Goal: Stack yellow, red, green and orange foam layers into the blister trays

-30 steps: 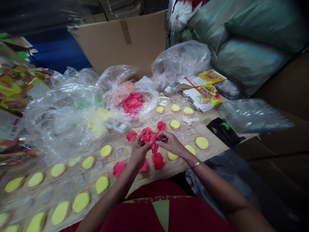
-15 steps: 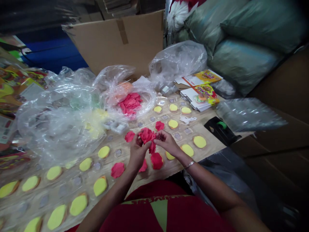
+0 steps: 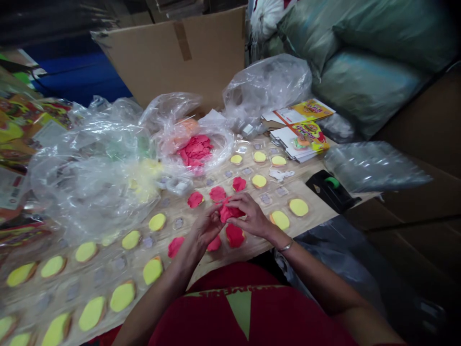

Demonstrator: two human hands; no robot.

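Note:
Both of my hands meet over the near edge of the table, holding a small bunch of red petal-shaped pieces (image 3: 228,212). My left hand (image 3: 205,228) pinches the bunch from the left and my right hand (image 3: 248,215) closes on it from the right. Around them, single red pieces (image 3: 217,193) lie on yellow discs in clear blister trays (image 3: 118,262). Many trays hold only a bare yellow disc (image 3: 298,207). A plastic bag with more red pieces (image 3: 196,150) lies open beyond my hands.
Crumpled clear plastic bags (image 3: 90,173) cover the table's left and back. A cardboard box (image 3: 176,53) stands behind. Printed cards (image 3: 306,137) are stacked at the right, with a black tape dispenser (image 3: 329,190) near the table's right edge. Green sacks (image 3: 360,57) pile up at the back right.
My hands have dropped lower toward the table with the red bunch. One more red piece now lies on a disc just beyond my hands.

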